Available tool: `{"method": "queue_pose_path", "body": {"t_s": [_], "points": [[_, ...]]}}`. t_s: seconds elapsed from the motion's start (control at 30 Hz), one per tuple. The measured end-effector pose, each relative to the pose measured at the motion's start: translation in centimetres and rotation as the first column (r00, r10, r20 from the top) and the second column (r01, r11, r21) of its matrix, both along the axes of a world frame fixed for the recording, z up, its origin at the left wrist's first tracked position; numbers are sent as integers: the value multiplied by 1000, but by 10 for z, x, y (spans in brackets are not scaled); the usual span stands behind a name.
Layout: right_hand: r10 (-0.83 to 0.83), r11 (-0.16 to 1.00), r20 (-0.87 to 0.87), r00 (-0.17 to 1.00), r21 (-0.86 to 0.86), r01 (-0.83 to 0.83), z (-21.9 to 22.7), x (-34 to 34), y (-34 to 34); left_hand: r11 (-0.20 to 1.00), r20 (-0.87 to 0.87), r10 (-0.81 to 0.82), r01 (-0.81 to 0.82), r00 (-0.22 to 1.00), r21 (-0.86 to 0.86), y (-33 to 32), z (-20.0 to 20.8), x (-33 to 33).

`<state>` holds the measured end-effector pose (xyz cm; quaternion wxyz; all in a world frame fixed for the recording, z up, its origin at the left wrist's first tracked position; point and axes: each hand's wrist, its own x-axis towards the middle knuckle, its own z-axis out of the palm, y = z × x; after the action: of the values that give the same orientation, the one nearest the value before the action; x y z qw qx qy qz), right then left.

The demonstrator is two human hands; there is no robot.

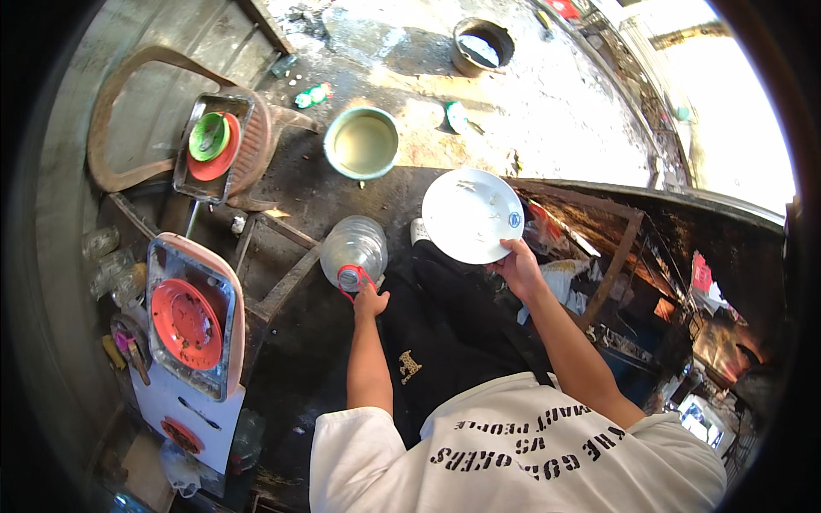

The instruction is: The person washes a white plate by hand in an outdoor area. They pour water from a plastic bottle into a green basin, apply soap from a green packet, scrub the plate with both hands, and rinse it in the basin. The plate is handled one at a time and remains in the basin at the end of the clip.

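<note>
My left hand (369,300) is closed round the red handle at the neck of a large clear plastic jug (352,244). How much water the jug holds I cannot make out. In my right hand (518,272) is a white plate (462,209), gripped by its near right rim and tilted so its upper face shows. Small bits of food cling to that face, and a blue mark sits near the rim. Beyond both hands, a round basin (361,143) of cloudy liquid stands on the ground.
To the left, a brown plastic chair (256,141) bears a metal tray with green and red dishes. Closer, another tray (224,342) holds a soiled red plate (186,323). A dark bucket (483,47) stands far off. A rusty metal frame (620,256) and plastic bags lie right.
</note>
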<state>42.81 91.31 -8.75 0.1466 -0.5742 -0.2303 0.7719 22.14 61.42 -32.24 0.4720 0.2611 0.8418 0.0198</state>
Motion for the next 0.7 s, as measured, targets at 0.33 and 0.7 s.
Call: {"method": "queue_pose_path", "body": {"t_s": [0.33,0.7], "points": [[-225,972,-46,973,53,228,31,14,-11,916,2,291,-279,957,287,13,44,-67],[-48,995,-86,995,86,55,37,-23,-20,968,10,192,-191,981,164,-86,156,-45]]}}
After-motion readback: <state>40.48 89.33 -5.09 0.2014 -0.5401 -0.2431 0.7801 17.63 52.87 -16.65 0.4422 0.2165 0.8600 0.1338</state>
